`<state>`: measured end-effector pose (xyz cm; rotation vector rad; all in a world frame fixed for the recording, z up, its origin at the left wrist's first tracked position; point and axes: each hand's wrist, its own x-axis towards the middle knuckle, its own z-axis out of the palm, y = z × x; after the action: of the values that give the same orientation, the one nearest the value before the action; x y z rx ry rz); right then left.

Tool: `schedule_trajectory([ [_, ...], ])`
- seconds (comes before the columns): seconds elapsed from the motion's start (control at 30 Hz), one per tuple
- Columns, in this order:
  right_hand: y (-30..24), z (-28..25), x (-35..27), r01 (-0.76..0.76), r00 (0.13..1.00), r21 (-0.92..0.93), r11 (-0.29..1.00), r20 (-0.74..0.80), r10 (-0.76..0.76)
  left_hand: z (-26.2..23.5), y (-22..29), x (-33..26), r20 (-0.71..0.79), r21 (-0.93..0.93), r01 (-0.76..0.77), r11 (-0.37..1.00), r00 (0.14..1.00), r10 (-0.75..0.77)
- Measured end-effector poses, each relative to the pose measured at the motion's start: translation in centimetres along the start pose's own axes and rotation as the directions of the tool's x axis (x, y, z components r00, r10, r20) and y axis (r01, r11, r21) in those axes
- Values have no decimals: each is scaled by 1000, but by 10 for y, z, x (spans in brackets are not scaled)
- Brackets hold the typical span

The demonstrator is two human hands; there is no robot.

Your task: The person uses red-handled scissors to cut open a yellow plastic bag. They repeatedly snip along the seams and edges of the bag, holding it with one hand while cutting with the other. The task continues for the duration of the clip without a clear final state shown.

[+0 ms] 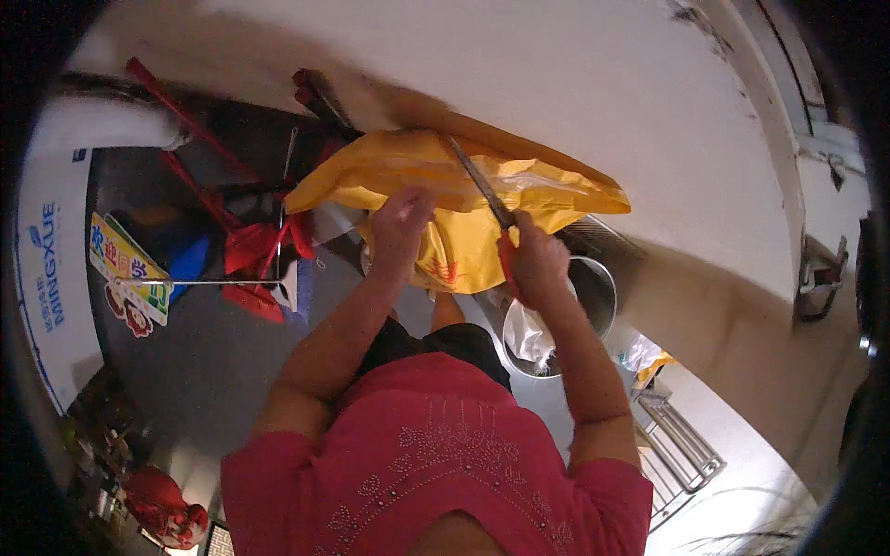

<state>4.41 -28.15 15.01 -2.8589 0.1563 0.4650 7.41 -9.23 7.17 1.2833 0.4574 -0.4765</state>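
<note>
A large yellow plastic bag [464,243] hangs in front of me, spread wide along its upper part, with a red print low on its front. My left hand [405,215] is closed on the bag near its middle; the fingertips are slightly blurred. In my right hand [538,261] is a pair of scissors [482,183] with orange-red handles. Their long dark blade slants up and to the left across the bag's upper part. I cannot make out a second blade.
Below my right hand stands a round bin [609,320] with white plastic inside. A metal wire rack [681,445] lies at the lower right. Red-handled dustpans [248,248], a broom [295,285] and a colourful sign [130,264] are at left. A pale wall [603,83] rises behind the bag.
</note>
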Motion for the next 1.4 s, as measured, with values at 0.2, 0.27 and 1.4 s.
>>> schedule_trajectory([
  [0.2,5,-37,11,135,966,-236,962,247,-75,25,28,26,-145,-544,343,765,860,-489],
  [0.27,1,-42,2,167,961,-254,953,259,-99,18,14,34,-125,-536,291,793,901,-416],
  [1.4,-56,35,122,308,880,519,797,164,-446,-12,-56,32,101,-739,80,669,995,-8],
])
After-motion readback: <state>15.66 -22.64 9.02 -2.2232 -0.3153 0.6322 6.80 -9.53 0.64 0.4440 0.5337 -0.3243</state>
